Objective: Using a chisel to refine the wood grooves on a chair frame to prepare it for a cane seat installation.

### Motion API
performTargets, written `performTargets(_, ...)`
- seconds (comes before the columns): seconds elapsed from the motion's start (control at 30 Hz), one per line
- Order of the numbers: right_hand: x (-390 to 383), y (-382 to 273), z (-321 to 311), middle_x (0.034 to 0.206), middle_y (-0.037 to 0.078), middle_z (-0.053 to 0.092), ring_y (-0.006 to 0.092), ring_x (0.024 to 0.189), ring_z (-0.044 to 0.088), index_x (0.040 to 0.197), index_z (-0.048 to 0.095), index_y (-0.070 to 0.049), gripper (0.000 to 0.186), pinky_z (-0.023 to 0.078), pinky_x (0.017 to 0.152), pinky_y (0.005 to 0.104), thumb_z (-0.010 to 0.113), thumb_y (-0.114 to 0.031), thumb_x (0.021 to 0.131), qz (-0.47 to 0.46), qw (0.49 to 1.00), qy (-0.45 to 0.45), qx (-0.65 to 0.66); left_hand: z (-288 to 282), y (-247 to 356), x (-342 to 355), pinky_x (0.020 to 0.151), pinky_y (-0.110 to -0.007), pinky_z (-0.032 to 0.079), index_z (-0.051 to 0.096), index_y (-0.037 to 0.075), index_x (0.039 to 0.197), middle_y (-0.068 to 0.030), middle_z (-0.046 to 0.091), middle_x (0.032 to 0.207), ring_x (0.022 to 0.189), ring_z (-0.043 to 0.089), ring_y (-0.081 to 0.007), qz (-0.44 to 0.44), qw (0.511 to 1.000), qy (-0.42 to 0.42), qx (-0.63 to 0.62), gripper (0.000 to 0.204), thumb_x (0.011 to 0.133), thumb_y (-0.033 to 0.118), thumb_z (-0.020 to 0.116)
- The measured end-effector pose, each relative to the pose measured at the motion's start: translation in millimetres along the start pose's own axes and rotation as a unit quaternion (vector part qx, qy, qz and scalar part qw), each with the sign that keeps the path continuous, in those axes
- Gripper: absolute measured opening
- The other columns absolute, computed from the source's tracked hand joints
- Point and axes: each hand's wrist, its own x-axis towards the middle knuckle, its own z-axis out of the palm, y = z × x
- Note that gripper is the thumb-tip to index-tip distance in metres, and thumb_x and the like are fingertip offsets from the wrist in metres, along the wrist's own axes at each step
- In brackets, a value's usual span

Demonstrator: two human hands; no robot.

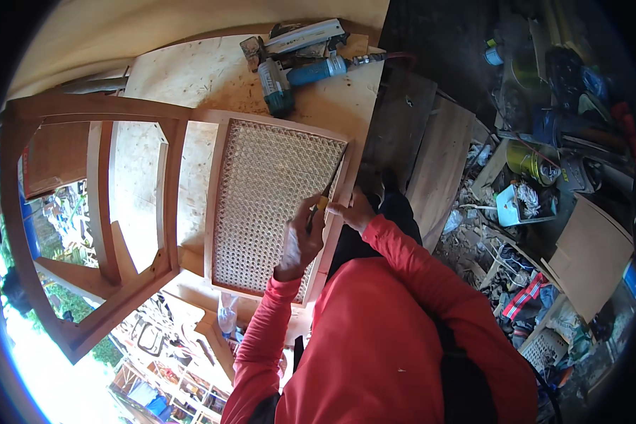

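Note:
A wooden frame panel [338, 194] filled with woven cane webbing [275, 191] lies in front of me, its right edge close to my body. My left hand [302, 239] rests over the webbing near that edge, its fingers closed around a yellow-handled tool [323, 203]. The tool's thin dark shaft points along the inner edge toward the far right corner; its exact kind is unclear. Beside the handle, my right hand [355, 211] is at the frame's outer edge with its fingers drawn together. Whatever it grips is hidden.
Joined to the panel's left stands an open wooden chair-like frame [173, 205]. A green and black power tool [275, 88] and a blue air tool [318, 71] with a hose lie on the plywood bench [184, 74]. Clutter, a yellow can [532, 164] and cardboard [590, 258] cover the floor at right.

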Motion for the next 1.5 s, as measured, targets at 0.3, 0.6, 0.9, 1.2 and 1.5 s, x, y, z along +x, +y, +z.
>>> performTargets(0.3, 3, -1, 0, 0.105, 0.010, 0.071, 0.0184, 0.098, 0.068, 0.121, 0.060, 0.001, 0.051, 0.055, 0.089, 0.0355, 0.089, -0.020, 0.085, -0.006, 0.999, -0.010, -0.040, -1, 15, -4, 0.056, -0.036, 0.051, 0.063, -0.002, 0.130, -0.0204, 0.070, 0.080, 0.060, 0.066, -0.0222, 0.005, 0.999, 0.039, -0.004, 0.029, 0.102, 0.002, 0.057)
performTargets(0.6, 11, 13, 1, 0.102, 0.009, 0.072, 0.0161, 0.089, 0.069, 0.117, 0.061, -0.001, 0.047, 0.057, 0.078, 0.0332, 0.090, -0.017, 0.084, -0.020, 0.999, 0.017, -0.020, -5, 14, -24, 0.062, -0.041, 0.052, 0.048, -0.001, 0.136, -0.0199, 0.066, 0.086, 0.067, 0.068, -0.0292, 0.002, 0.997, 0.035, 0.062, 0.037, 0.101, 0.006, 0.057)
performTargets(0.9, 19, 33, 0, 0.099, 0.008, 0.072, 0.0137, 0.081, 0.069, 0.118, 0.059, -0.002, 0.047, 0.057, 0.064, 0.0293, 0.088, -0.018, 0.085, -0.013, 0.999, 0.007, -0.033, 15, 15, -17, 0.058, -0.044, 0.054, 0.055, 0.006, 0.141, -0.0226, 0.072, 0.087, 0.067, 0.072, -0.0374, 0.065, 0.989, 0.079, 0.107, 0.043, 0.098, 0.006, 0.059)
performTargets(1.2, 15, 24, -1, 0.094, 0.007, 0.069, 0.0117, 0.072, 0.064, 0.117, 0.057, -0.002, 0.048, 0.054, 0.055, 0.0289, 0.089, -0.020, 0.085, -0.044, 0.999, 0.002, 0.011, 19, 13, -16, 0.072, -0.045, 0.059, 0.056, 0.002, 0.140, -0.0249, 0.073, 0.110, 0.086, 0.074, -0.0418, 0.068, 0.989, 0.080, 0.108, 0.045, 0.095, 0.002, 0.061)
performTargets(1.5, 28, 56, -5, 0.095, 0.006, 0.066, 0.0109, 0.073, 0.064, 0.119, 0.056, -0.002, 0.040, 0.052, 0.057, 0.0270, 0.081, -0.014, 0.091, -0.069, 0.997, -0.022, 0.001, 38, 15, -16, 0.066, -0.047, 0.056, 0.054, -0.003, 0.142, -0.0269, 0.069, 0.112, 0.080, 0.070, -0.0436, 0.054, 0.975, 0.059, 0.206, 0.049, 0.094, 0.002, 0.063)
